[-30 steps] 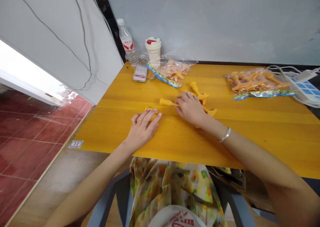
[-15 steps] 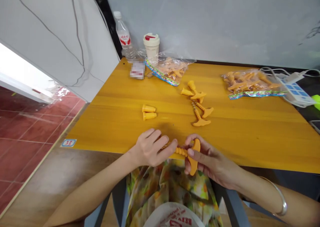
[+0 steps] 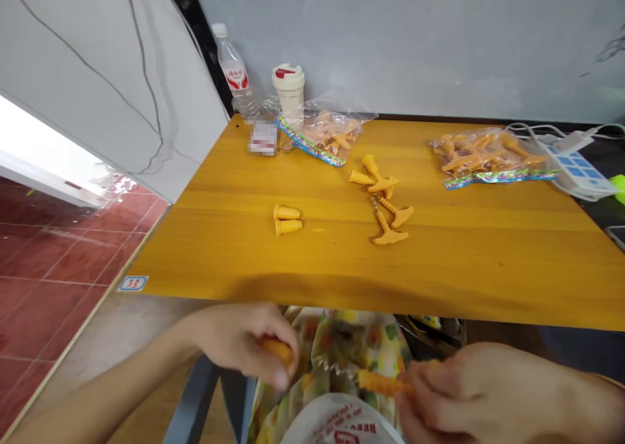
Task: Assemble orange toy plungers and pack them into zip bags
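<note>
Over patterned cloth (image 3: 351,336), left hand (image 3: 244,340) clasping orange piece (image 3: 277,349); right hand (image 3: 483,392) gripping ridged, spiral-tipped peg (image 3: 381,383)

Matt plastic is seen on the caps (image 3: 288,228) and the ribbed shaft (image 3: 383,383), smooth, glossy wood grain on the counter (image 3: 454,249), and shiny clear film on the bags (image 3: 493,181).

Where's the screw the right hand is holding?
In the head view, right of centre, the screw appears below the table's front edge, gripped by the right hand, its tip pointing toward the left hand.
</note>
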The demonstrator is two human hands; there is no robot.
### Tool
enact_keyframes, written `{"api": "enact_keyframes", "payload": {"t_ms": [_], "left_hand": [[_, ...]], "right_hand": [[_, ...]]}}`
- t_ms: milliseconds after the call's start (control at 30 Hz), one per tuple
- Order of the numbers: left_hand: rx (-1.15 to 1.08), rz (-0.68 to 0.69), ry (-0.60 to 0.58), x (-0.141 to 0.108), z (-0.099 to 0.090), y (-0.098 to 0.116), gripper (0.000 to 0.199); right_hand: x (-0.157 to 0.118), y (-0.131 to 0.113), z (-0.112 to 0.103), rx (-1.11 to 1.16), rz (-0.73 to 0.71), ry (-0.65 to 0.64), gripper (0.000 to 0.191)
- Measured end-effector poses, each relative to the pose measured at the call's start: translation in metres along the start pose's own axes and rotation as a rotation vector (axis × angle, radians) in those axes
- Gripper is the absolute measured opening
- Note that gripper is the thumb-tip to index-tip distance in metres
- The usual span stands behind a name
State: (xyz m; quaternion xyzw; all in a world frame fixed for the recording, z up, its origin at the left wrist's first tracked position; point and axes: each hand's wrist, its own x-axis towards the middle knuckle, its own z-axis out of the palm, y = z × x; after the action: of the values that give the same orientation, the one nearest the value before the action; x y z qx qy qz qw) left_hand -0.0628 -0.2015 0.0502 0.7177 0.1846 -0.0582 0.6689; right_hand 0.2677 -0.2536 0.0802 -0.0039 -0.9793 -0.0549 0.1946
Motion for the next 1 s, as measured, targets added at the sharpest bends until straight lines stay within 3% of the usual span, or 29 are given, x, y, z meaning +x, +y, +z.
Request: {"api": "enact_keyframes", "payload": {"t_ms": [67,133,167,267,367,467,533,667,800,867,1000], "left_hand": [[0.096,-0.082,0.372,-0.015,-0.003,-0.015,0.048],[0.415,-0.080,0.768,-0.016,-0.006,-0.027,0.037],[0.616,-0.050,0.909,-0.011,-0.007,-0.032,0.033],[1.191,0.045,1.120,0.019,-0.016,-0.042,0.033],[1.479,0.026,1.204,0.046,-0.030,-0.050,0.035],[1.536,-0.016,1.233,0.055,-0.040,-0.057,0.035],[1.526,-0.036,1.247,0.055,-0.042,-0.059,0.033],[1.453,-0.056,1.262,0.052,-0.040,-0.060,0.033],[1.397,-0.049,1.300,0.053,-0.040,-0.061,0.033],[1.371,-0.047,1.315,0.054,-0.040,-0.061,0.033],[1.374,-0.054,1.321,0.055,-0.040,-0.061,0.030]], "right_hand": [[-0.012,0.010,-0.012,-0.068,0.169,-0.090,0.029],[-0.021,0.028,-0.010,-0.155,0.397,-0.139,0.033],[-0.023,0.039,-0.004,-0.186,0.501,-0.126,0.034],[-0.022,0.075,0.029,-0.210,0.548,-0.205,0.033],[-0.015,0.103,0.060,-0.274,0.611,-0.278,0.029],[-0.013,0.115,0.076,-0.308,0.722,-0.331,0.027],[-0.014,0.117,0.078,-0.282,0.766,-0.328,0.025],[-0.021,0.126,0.071,-0.199,0.794,-0.264,0.048],[-0.035,0.163,0.063,-0.262,1.055,-0.163,0.044],[-0.044,0.185,0.063,-0.289,1.153,-0.180,0.044],[-0.052,0.214,0.070,-0.214,1.103,-0.313,0.040]]}}
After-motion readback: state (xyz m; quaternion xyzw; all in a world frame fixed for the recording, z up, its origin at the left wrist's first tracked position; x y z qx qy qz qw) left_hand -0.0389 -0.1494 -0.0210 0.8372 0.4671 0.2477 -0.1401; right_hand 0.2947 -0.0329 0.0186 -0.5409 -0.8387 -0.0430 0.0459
